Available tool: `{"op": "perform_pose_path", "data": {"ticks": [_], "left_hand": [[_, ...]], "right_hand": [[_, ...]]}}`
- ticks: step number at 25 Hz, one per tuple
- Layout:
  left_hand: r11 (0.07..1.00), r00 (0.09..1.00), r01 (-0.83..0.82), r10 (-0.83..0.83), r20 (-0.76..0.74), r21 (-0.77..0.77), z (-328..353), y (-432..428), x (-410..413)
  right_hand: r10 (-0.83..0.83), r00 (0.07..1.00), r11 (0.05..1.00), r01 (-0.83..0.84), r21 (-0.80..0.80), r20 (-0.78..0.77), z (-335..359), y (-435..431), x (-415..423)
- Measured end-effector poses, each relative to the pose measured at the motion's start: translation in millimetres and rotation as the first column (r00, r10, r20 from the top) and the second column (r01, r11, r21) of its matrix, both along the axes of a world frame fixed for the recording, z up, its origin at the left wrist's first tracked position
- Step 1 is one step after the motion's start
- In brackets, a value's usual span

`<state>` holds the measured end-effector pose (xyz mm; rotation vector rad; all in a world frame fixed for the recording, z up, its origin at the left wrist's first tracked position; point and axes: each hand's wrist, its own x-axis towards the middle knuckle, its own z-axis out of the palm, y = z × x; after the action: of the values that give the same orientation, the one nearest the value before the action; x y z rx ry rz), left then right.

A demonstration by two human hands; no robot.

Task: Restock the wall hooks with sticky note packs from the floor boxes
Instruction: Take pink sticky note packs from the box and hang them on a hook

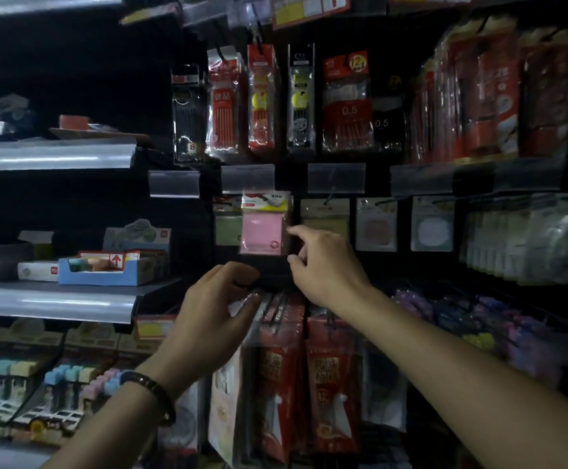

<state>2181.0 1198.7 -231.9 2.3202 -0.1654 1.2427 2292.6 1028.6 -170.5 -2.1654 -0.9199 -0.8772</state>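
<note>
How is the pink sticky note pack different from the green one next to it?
The pink pack is pink; the green pack is pale green. The pink pack hangs further forward and looks bright, while the green pack sits back in shadow. A finger of the right hand reaches near the pink pack, not the green pack. Both hang from hooks.

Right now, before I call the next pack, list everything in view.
pink sticky note pack: one, pink, front of a middle-row hook.
green sticky note pack: one, green, left of it, further back.
pen packs: several, red and black, top hooks.
red packs: at least two, red, bottom hooks.
blue box: one, blue, left shelf.
bracelet: one, dark, left wrist.
left hand: one, fingers curled below the pink sticky note pack, grip unclear.
right hand: one, index finger by the pink sticky note pack's right edge.
</note>
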Motion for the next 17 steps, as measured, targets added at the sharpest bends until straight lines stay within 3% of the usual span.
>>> {"op": "perform_pose_path", "data": {"ticks": [3, 9, 14, 17], "left_hand": [[0.997, 0.997, 0.078, -0.078, -0.020, -0.013, -22.0, -22.1, -18.5], [0.962, 0.945, 0.273, -0.268, -0.187, 0.004, -125.0, -88.8, -29.4], [0.915, 0.829, 0.401, -0.345, -0.441, 0.038, -262.5, -131.8, -15.1], [0.915, 0.723, 0.402, -0.344, -0.600, -0.040, -348.3, -141.7, -3.9]], "right_hand": [[0.101, 0.990, 0.992, -0.108, 0.063, 0.100, -33.1, -49.6, -27.0], [0.120, 0.991, 0.993, -0.120, 0.012, 0.053, -132.1, -151.5, -74.6], [-0.018, 0.974, 0.999, 0.007, -0.051, -0.226, -274.1, -234.2, -76.3], [-0.136, 0.859, 0.990, 0.102, -0.096, -0.493, -372.1, -271.9, -64.1]]}}
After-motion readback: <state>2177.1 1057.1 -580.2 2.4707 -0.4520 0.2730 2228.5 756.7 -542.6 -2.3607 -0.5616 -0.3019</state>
